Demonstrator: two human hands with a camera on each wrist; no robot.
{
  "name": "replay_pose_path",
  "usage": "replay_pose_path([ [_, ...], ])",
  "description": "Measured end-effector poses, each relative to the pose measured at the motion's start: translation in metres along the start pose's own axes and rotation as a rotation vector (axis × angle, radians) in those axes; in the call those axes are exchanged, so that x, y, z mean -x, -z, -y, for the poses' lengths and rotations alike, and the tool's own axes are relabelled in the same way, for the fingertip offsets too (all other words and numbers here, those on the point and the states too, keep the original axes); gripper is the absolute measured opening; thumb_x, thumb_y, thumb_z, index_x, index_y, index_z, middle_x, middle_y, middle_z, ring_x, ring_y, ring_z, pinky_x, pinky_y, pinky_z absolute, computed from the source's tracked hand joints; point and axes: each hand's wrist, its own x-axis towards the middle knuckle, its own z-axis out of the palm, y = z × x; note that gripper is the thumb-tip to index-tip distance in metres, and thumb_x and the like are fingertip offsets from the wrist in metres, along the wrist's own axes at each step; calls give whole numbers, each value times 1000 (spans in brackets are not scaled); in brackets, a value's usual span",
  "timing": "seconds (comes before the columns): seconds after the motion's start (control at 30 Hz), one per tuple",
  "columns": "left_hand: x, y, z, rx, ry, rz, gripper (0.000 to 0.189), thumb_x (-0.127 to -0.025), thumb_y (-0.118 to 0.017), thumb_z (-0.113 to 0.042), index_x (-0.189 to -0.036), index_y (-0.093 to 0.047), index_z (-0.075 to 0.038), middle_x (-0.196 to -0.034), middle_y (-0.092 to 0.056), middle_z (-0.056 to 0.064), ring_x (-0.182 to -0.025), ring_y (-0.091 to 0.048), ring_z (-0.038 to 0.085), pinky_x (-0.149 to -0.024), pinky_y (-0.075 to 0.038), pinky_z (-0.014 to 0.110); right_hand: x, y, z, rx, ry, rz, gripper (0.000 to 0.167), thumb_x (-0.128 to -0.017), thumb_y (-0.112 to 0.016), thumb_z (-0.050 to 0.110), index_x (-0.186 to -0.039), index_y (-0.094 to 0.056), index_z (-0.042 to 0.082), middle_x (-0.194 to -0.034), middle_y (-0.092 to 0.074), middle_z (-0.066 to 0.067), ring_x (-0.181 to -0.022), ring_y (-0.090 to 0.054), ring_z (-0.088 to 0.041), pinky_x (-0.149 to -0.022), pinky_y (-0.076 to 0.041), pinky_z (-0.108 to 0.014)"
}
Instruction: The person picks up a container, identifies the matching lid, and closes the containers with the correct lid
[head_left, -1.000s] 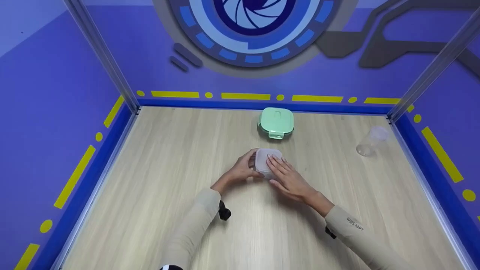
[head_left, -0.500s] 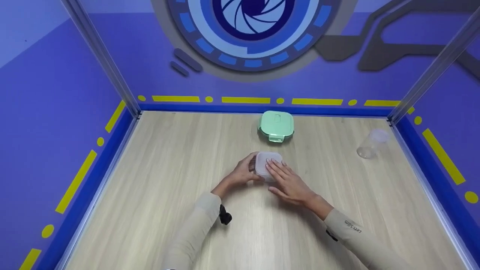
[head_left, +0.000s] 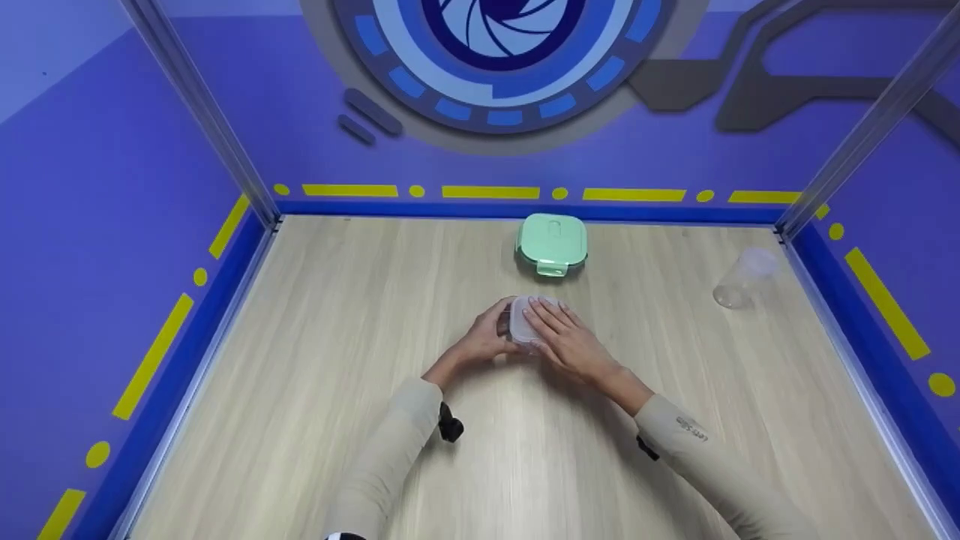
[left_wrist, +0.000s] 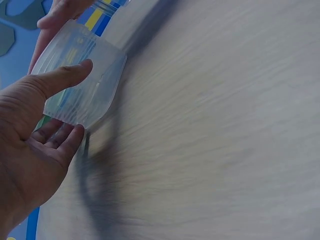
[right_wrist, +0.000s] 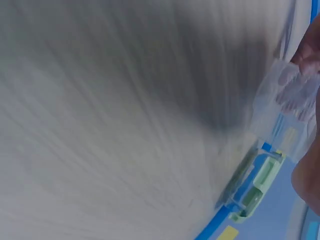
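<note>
A small clear plastic container (left_wrist: 102, 82) with a frosted whitish lid (head_left: 522, 324) stands on the table between the two hands. My left hand (head_left: 480, 336) grips its left side, and the left wrist view shows the thumb on one wall and the fingers curled about another. On the lid lies my right hand (head_left: 574, 346), its fingers straight and pressing flat from the right. In the right wrist view only the edge of that hand (right_wrist: 307, 175) shows, beside the clear container (right_wrist: 280, 110).
Behind the hands sits a food box with a mint-green clip lid (head_left: 553, 240). A clear cup-like vessel with a whitish top (head_left: 746, 279) stands at the far right. Blue printed panels (head_left: 480, 169) border the wooden table (head_left: 360, 300) at the back and sides.
My right hand has slid slightly left and farther over the lid, covering more of it. The left hand keeps its hold on the container. The head view has tilted a little.
</note>
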Motion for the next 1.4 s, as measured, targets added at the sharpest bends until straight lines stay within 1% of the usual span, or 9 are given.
replay_pose_path([
  [0.13,2,-3,0,-22,-26,22,83,-79,-74,15,-151,-34,4,-150,-48,26,-138,-54,36,-112,-48,36,0,-3,-7,51,69,0,59,-105,-52,30,-158,-38,6,-164,-38,-14,-152,-36,-35,-122,-28,-57],
  [0.23,3,-5,-1,-7,-20,29,84,-78,-71,17,-152,-33,5,-152,-46,27,-139,-53,37,-114,-47,39,3,-6,-11,78,114,-10,60,-106,-50,33,-159,-36,8,-166,-36,-12,-153,-35,-34,-122,-28,-56],
  [0.37,3,-7,-1,36,0,31,86,-78,-72,19,-153,-32,4,-153,-45,27,-140,-51,40,-115,-45,42,6,-9,-14,63,142,-34,59,-106,-49,33,-159,-36,11,-167,-35,-8,-154,-33,-32,-123,-25,-52],
  [0.53,3,-7,2,77,-8,38,84,-79,-71,19,-153,-32,5,-150,-46,30,-138,-52,42,-113,-48,40,7,-12,-11,-1,131,-77,54,-106,-49,25,-158,-41,15,-164,-40,-6,-152,-36,-32,-124,-23,-50],
  [0.73,8,-8,-1,54,7,45,86,-81,-73,17,-154,-30,5,-150,-46,30,-138,-52,42,-113,-48,40,9,-14,-5,-54,113,-143,49,-103,-53,17,-153,-49,15,-158,-49,-7,-148,-43,-34,-120,-30,-53],
  [0.87,8,-8,-2,59,4,39,86,-81,-73,16,-154,-30,5,-151,-45,30,-138,-52,43,-113,-48,40,8,-13,-4,-61,113,-144,49,-104,-52,18,-153,-49,15,-159,-48,-7,-148,-42,-33,-120,-30,-54],
  [1.1,6,-3,-1,40,39,8,87,-82,-71,17,-156,-28,2,-155,-43,26,-140,-51,39,-113,-48,39,-1,-10,-3,-63,120,-118,47,-107,-48,23,-153,-48,16,-160,-47,-8,-149,-40,-34,-121,-29,-55],
  [1.2,5,-2,-2,32,37,-3,86,-82,-71,16,-156,-29,3,-155,-43,26,-140,-51,40,-113,-47,40,-3,-10,-4,-58,112,-120,47,-106,-49,22,-153,-48,16,-160,-46,-9,-150,-40,-35,-122,-29,-56],
  [1.4,0,-1,-4,-38,45,3,87,-83,-73,12,-157,-27,4,-155,-43,26,-142,-50,38,-114,-46,40,-3,-9,-6,-61,92,-118,48,-105,-51,20,-153,-49,14,-160,-45,-14,-149,-39,-37,-122,-28,-57],
])
